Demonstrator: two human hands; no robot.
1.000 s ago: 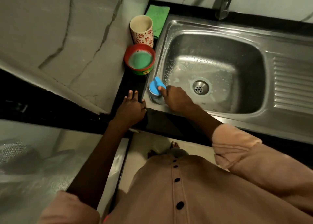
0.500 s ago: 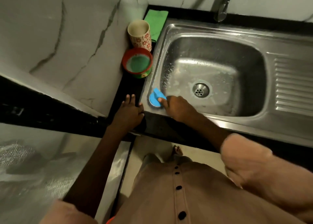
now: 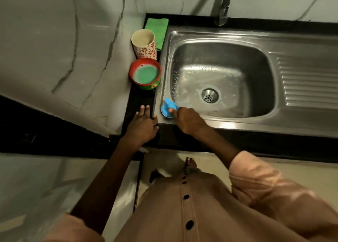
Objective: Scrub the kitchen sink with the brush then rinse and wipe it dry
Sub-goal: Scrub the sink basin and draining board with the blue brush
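Item: one blue brush point(image 3: 169, 108), gripped by the right hand point(image 3: 188, 121) and pressed to the near-left corner of the sink point(image 3: 228, 37), on the rim at the basin edge. The left hand point(image 3: 143, 126) is laid flat on the black counter point(image 3: 139, 99) just beside the rim, fingers straight, nothing held.

Risks, as judged: suds are seen on the basin floor and left wall, so the brush may be skidded off the wet rim onto the counter; foam may be flicked towards the nearby containers; the bracing palm may be slipped if the counter is wetted.

Count: one sink, one drain point(image 3: 209, 95), one tap point(image 3: 223, 9), one brush, one floral cup point(image 3: 144, 44), one red bowl point(image 3: 145, 73) with green contents, one green cloth point(image 3: 157, 29) folded at the back corner, two hands.
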